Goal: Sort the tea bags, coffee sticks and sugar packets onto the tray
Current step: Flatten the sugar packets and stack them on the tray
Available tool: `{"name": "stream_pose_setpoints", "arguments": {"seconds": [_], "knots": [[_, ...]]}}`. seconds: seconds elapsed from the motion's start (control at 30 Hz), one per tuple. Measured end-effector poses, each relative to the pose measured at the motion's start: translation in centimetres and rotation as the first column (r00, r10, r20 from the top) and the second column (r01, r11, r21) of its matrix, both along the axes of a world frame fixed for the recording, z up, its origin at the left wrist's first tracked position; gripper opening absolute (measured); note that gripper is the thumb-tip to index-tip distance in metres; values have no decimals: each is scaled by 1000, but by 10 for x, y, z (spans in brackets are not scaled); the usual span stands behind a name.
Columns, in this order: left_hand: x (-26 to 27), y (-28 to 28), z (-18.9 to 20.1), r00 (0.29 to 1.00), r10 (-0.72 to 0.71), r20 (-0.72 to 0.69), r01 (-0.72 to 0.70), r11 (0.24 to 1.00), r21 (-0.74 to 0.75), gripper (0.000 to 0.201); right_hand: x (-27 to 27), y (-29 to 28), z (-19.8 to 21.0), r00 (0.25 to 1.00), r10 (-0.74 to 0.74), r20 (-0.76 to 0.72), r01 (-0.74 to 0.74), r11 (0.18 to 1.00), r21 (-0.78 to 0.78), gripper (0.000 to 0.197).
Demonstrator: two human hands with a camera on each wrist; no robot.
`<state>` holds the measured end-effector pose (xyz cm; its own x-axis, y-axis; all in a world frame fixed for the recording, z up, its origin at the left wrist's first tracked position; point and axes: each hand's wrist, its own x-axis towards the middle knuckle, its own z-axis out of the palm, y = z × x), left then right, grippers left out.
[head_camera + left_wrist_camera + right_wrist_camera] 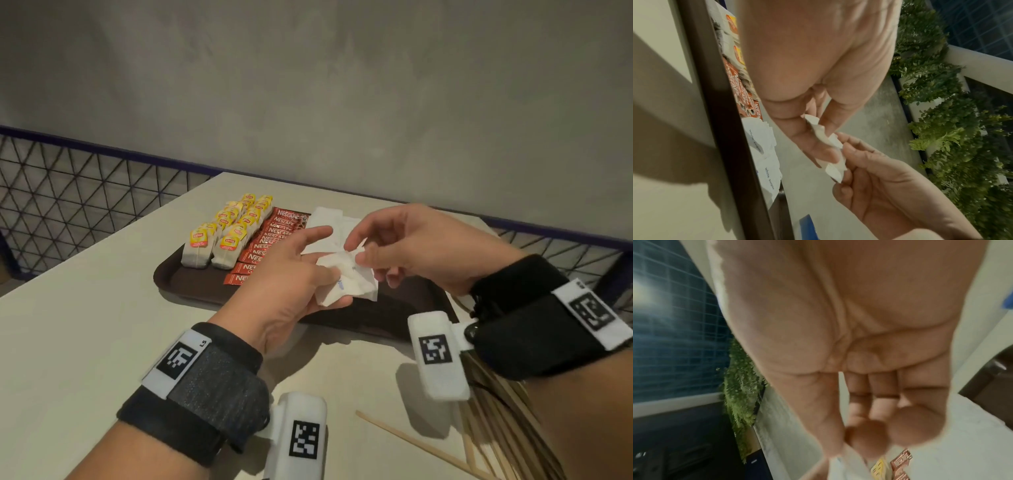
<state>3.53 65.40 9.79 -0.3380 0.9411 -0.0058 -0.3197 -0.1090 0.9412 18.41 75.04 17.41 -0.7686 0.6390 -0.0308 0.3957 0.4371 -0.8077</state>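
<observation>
A dark brown tray (191, 287) lies on the pale table. At its far left stand two rows of yellow-tagged tea bags (227, 236), and beside them runs a row of red Nescafe coffee sticks (270, 240). White sugar packets (329, 222) lie to the right of the sticks. My left hand (298, 274) holds a small bunch of white sugar packets (342, 284) above the tray. My right hand (394, 246) pinches the top of that bunch with thumb and forefinger (846, 146). The left wrist view shows packets printed "white sugar" (764, 155) on the tray.
Wooden stir sticks (496, 421) lie on the table at the near right, one apart (411, 442) from the pile. A wire mesh fence (68, 192) borders the table's left and far right. A grey wall rises behind, with green plants (941, 113) nearby.
</observation>
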Motion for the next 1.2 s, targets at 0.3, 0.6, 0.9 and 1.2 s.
{"name": "stream_pose_setpoints", "arguments": {"seconds": [0.3,0.6,0.9,1.2], "knots": [[-3,1,0,992,126,9,-126,992,-4,38,5,16,-10,955,-149,-255,156,988,7,17],[-4,-1,2,986,167,-10,-167,986,10,32,3,21,-19,990,17,-141,-47,978,-206,20],[2,-2,4,991,131,4,-131,988,-85,25,6,25,-15,955,-61,-292,16,988,-153,6],[-2,-4,7,970,239,37,-235,968,-94,25,-2,22,-19,904,-26,-427,-5,998,-70,24]]}}
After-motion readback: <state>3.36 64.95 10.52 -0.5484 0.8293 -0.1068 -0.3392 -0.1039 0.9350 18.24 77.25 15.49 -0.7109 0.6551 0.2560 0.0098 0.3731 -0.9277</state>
